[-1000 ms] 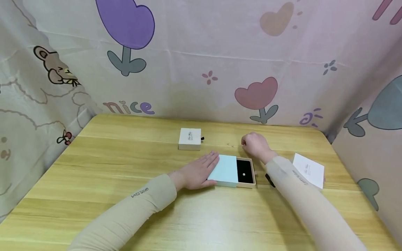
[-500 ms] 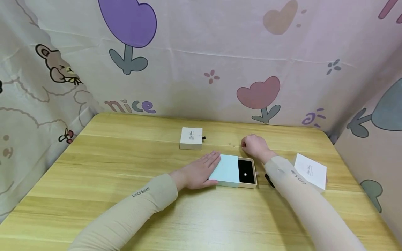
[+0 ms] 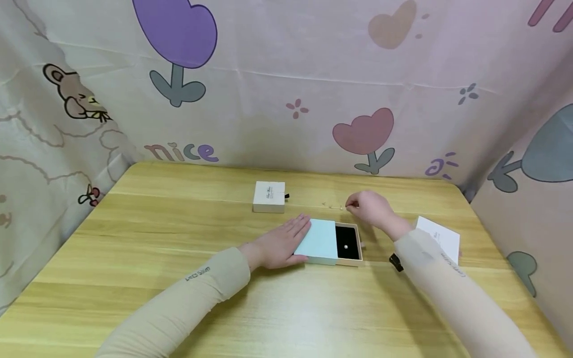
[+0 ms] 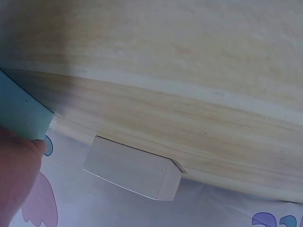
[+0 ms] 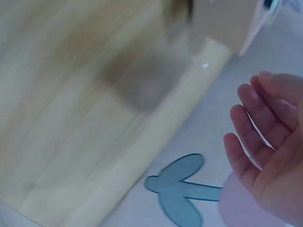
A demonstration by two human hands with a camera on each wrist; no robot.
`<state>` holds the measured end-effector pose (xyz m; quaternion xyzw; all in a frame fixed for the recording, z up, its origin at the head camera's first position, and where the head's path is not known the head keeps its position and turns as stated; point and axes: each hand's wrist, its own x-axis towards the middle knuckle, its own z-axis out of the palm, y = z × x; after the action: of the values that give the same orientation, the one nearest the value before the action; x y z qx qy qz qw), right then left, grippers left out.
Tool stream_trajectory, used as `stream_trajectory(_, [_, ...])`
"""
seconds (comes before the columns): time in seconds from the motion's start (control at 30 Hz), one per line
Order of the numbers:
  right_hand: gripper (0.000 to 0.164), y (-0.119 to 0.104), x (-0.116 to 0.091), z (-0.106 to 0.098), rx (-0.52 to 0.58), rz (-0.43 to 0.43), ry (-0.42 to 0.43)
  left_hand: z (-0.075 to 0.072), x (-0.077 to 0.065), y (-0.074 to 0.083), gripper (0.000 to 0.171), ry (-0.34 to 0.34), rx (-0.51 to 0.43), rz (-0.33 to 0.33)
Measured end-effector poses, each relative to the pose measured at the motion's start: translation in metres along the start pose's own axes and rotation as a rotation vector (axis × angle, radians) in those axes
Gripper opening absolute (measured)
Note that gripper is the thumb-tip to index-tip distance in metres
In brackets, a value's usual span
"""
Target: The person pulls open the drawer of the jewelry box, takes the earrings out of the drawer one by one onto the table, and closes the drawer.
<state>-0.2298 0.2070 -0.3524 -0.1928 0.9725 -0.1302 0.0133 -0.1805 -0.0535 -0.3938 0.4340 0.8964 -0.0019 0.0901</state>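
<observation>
My left hand (image 3: 279, 243) lies flat with straight fingers on the left end of a light blue slide-out box (image 3: 318, 238); its thumb runs along the near side. The box's drawer (image 3: 353, 262) is pulled out to the right, showing a black pad (image 3: 346, 236) with one small pearl-like bead (image 3: 346, 246). Beyond the drawer, my right hand (image 3: 371, 208) has bent fingers, thumb and index close together. At its fingertips lie several tiny gold-coloured pieces (image 3: 335, 208), too small to identify. Whether anything sits between thumb and index is hidden. The right wrist view shows the right hand (image 5: 270, 142) palm-side.
A white box (image 3: 269, 195) with black print and a black pull tab (image 3: 287, 196) stands behind the blue box. Another white box (image 3: 440, 236) is at the right, partly covered by my right sleeve (image 3: 429, 263). A patterned curtain (image 3: 268, 99) hangs behind the wooden table (image 3: 188, 209).
My right hand has shifted slightly right and its fingers have loosened from a tighter curl, uncovering more of the tiny pieces. The left hand and blue box stay in place.
</observation>
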Motion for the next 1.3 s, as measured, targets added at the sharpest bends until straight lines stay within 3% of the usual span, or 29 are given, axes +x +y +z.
stream_trajectory(0.2, [0.012,-0.016,-0.020,-0.002,-0.017,-0.109,-0.027,0.002,-0.001,-0.002,0.080,0.007,-0.013,0.000])
stream_trajectory(0.53, [0.006,-0.029,-0.052,0.015,-0.168,-0.256,-0.047,0.004,-0.001,-0.004,0.079,0.001,-0.008,-0.008])
stream_trajectory(0.7, [0.007,-0.031,-0.059,0.021,-0.220,-0.333,-0.005,0.004,-0.001,-0.004,0.079,0.002,-0.019,-0.006])
stream_trajectory(1.0, [0.025,-0.031,-0.059,0.026,-0.252,-0.363,0.078,0.004,-0.001,-0.003,0.079,0.013,-0.015,0.004])
stream_trajectory(1.3, [0.034,-0.029,-0.058,0.029,-0.244,-0.371,0.106,0.001,0.001,-0.002,0.079,0.000,-0.010,0.007])
